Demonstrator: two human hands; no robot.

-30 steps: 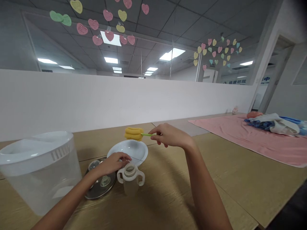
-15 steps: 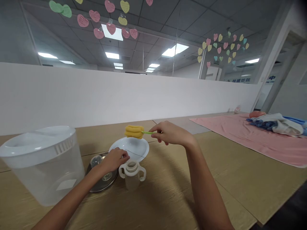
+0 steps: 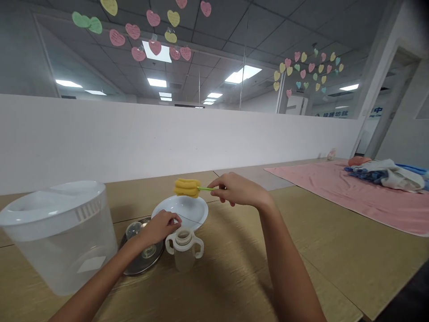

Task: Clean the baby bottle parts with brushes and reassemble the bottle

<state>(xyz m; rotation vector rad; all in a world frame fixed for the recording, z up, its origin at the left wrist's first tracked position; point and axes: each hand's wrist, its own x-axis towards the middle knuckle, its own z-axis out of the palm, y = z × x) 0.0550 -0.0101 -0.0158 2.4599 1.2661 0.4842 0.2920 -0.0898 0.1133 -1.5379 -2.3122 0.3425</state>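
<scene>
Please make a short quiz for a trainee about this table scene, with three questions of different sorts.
1. Multiple choice: which hand pinches the green handle of the yellow sponge bottle brush? A: left hand. B: right hand.
2. True or false: the clear two-handled baby bottle stands upright on the tan tabletop.
3. Fill the gap: the left hand is over the round steel tray, and the large clear plastic tub stands to the ____ of that tray.

Key: 1 B; 2 true; 3 left.
</scene>
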